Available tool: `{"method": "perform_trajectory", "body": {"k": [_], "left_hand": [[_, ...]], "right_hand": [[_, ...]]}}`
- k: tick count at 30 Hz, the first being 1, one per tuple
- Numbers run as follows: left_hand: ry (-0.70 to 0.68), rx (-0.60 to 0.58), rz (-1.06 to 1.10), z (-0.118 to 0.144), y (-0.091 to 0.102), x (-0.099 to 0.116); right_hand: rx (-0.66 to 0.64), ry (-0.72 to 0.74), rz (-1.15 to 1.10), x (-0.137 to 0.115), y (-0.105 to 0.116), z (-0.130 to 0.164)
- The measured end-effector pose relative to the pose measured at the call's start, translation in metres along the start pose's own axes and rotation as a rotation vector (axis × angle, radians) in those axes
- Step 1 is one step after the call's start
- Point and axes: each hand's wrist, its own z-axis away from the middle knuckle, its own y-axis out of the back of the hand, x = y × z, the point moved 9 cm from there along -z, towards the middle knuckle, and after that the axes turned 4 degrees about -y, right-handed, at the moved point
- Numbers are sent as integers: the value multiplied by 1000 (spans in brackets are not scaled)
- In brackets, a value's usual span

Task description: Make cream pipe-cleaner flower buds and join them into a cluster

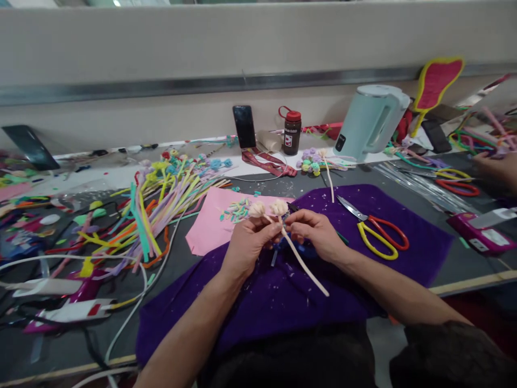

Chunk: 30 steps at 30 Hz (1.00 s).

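Observation:
Over the purple cloth (250, 318), my left hand (248, 242) is closed in a pinch on a cream pipe-cleaner flower (305, 268), whose fuzzy stem slants down to the right. Two cream fluffy heads (278, 207) stand side by side above the fingertips. Close beside them, my right hand (317, 231) has its fingers pressed together near the stems; what they grip is hidden. A dark tip and something blue show partly behind that hand. Scissors (367, 218) with red and yellow handles lie partly opened right of it. Pink felt (208, 223) with small pastel snippets (235, 210) lies behind my left hand.
Bundled coloured pipe cleaners (151, 215) and magenta glue guns (81, 288) with cables crowd the left. A phone (244, 126), bottle (291, 134) and pale green kettle (369, 121) line the back. Another person's hand (498, 167) is at right, above another glue gun (482, 231).

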Motion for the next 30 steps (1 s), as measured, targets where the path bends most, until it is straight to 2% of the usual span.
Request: {"method": "perform_trajectory", "body": {"k": [5,13,24,30], "left_hand": [[43,-28,-12,-3,-7,-8],[104,29,52,-5,-9,-23],[144,-98,9,-5,-10,-33],[155,-111,1,-4,-9,-34]], "right_hand": [[-51,-22,-111,-2,-8,1],[-98,-99,-238,6,-9,3],[-104,-125,-247,16,-9,2],[-127,-173,-236,24,-10,2]]}}
